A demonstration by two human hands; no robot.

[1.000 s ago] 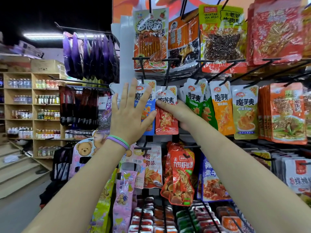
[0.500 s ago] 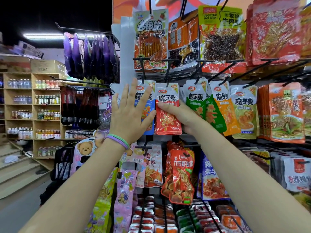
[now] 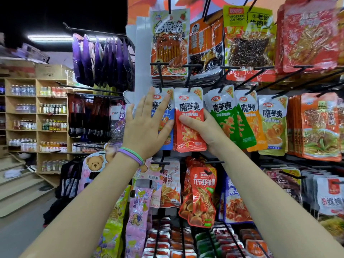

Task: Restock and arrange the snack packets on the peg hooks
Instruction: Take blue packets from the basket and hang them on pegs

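The red packets (image 3: pixel 189 120) hung as a small stack on a peg hook (image 3: pixel 189 79) in the middle row of the rack, between the blue packets (image 3: pixel 164 125) and the green packets (image 3: pixel 229 120). The right hand (image 3: pixel 202 127) held the red stack at mid-height, thumb across the front and fingers hidden behind it. The left hand (image 3: pixel 147 127) lay flat, fingers straight and spread, pressing on the blue packets just beside.

These pouches looked light and thin, made of glossy film that would flex and slide against each other, so a pinch across the full stack probably suited better than a grip on 1 edge. The soft contents seemed unlikely to break, but the punched hole at the top looked like the weak spot; pulling hard could tear it. The safest hold was likely near the upper half, close to the hook, to steer the stack straight.
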